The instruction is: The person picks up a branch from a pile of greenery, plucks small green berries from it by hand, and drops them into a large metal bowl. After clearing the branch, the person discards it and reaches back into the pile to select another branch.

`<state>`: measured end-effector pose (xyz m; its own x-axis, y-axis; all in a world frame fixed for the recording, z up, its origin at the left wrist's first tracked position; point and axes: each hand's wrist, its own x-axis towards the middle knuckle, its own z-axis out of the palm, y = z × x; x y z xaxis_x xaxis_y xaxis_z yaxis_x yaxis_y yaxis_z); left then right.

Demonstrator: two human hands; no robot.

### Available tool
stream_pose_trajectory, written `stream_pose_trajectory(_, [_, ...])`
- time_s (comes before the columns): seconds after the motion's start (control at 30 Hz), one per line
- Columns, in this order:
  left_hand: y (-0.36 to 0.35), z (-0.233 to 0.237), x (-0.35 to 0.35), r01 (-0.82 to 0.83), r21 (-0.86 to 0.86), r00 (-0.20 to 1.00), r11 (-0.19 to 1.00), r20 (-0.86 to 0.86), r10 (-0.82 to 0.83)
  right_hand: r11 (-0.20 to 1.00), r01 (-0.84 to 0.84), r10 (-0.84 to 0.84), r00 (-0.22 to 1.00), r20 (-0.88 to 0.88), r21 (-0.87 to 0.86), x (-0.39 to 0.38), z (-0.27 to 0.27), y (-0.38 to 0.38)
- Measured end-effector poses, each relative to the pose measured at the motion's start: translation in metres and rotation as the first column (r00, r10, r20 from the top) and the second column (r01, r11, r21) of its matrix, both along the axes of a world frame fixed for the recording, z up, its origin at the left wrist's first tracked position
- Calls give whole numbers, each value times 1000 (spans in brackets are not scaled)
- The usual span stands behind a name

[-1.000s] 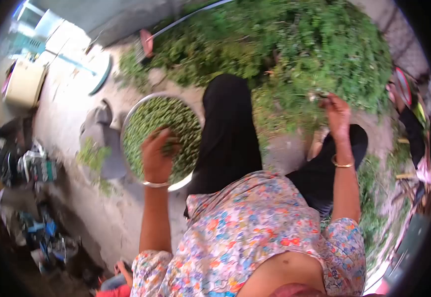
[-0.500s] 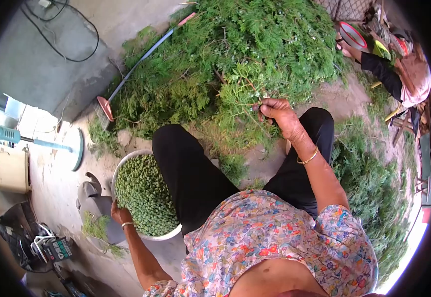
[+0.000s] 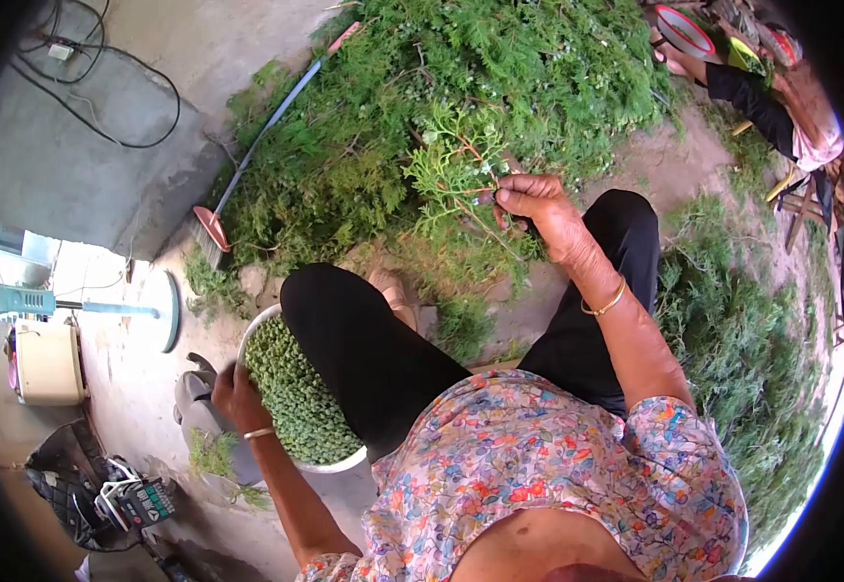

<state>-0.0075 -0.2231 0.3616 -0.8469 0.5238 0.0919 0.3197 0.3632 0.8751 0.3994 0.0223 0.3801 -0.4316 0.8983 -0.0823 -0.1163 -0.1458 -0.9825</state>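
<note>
My right hand (image 3: 536, 211) pinches a green conifer sprig (image 3: 461, 160) by its stem, above the ground between my knees. Small pale cones show on the sprig near my fingertips. My left hand (image 3: 238, 400) is closed on the left rim of a white basin (image 3: 330, 468), though its fingers are partly hidden. Small round green cones (image 3: 301, 403) fill the basin, which stands by my left knee and is partly covered by it.
A large heap of cut conifer branches (image 3: 529, 78) lies ahead, and more branches (image 3: 732, 339) lie right. A broom (image 3: 211, 233) leans at the heap's left edge. A fan (image 3: 155, 310) stands left. Another person (image 3: 776, 112) sits at upper right near a red-rimmed basin (image 3: 684, 31).
My right hand has moved slightly up and left with the sprig, which now stands more upright. My left hand has shifted a little up along the basin's rim. The view has tilted slightly.
</note>
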Motion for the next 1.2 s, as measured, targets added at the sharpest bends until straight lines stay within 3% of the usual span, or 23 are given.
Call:
stream_pose_trajectory(0.03, [25, 23, 29, 7, 119, 980, 993, 196, -31, 1000, -1, 1, 1000, -6, -3, -1, -1, 0])
stream_pose_trajectory(0.07, [47, 46, 58, 34, 165, 958, 986, 277, -80, 1000, -4, 4, 1000, -8, 14, -1, -2, 0])
stream_pose_trajectory(0.1, [60, 52, 70, 158, 286, 898, 945, 357, -258, 999, -6, 6, 1000, -11, 36, -1, -3, 0])
stream_pose_trajectory(0.13, [79, 71, 101, 155, 377, 827, 913, 456, -329, 999, -4, 5, 1000, -17, 39, -1, -3, 1])
stream_pose_trajectory(0.17, [92, 73, 118, 290, 473, 752, 832, 425, -504, 1000, -15, 15, 1000, -10, 17, 0, -3, 1])
stream_pose_trajectory(0.27, [130, 96, 174, 556, 415, 694, 720, 244, -677, 999, -28, 28, 1000, 0, 29, 3, -6, 0])
stream_pose_trajectory(0.3, [143, 99, 188, 546, 475, 660, 690, 263, -704, 998, -33, 33, 999, 8, 57, 4, -7, 0])
stream_pose_trajectory(0.47, [181, 102, 219, 575, 466, 606, 673, 309, -732, 983, -68, 57, 996, 66, 169, 9, -11, -1])
stream_pose_trajectory(0.6, [184, 98, 222, 561, 433, 597, 705, 377, -708, 991, -104, 98, 992, 84, 82, 12, -5, -6])
stream_pose_trajectory(0.63, [182, 97, 221, 555, 449, 591, 700, 380, -712, 983, -99, 86, 992, 92, 153, 12, -6, -6])
stream_pose_trajectory(0.7, [179, 100, 216, 566, 407, 643, 717, 326, -693, 971, -93, 72, 992, 100, 218, 14, -9, -5])
stream_pose_trajectory(0.77, [178, 105, 202, 348, 552, 759, 758, 310, -573, 953, -91, 54, 990, 133, 287, 15, -15, -2])
stream_pose_trajectory(0.8, [176, 111, 189, 351, 549, 757, 759, 311, -575, 952, -95, 56, 989, 139, 290, 18, -17, 0])
stream_pose_trajectory(0.87, [173, 124, 166, 290, 668, 621, 685, 413, -666, 962, -49, 20, 994, 112, 267, 18, -12, -4])
stream_pose_trajectory(0.9, [170, 123, 165, 289, 671, 622, 683, 411, -666, 970, -10, -11, 996, 83, 244, 17, -10, -4])
stream_pose_trajectory(0.97, [159, 116, 163, 317, 683, 311, 658, 580, -752, 960, -5, -21, 996, 92, 280, 18, -13, -2])
stream_pose_trajectory(1.03, [149, 101, 180, 319, 700, 131, 638, 635, -762, 950, -3, -30, 994, 103, 313, 17, -15, -2])
stream_pose_trajectory(1.2, [146, 93, 230, 378, 568, 249, 731, 699, -671, 901, 46, -148, 967, 206, 431, 16, -15, -6])
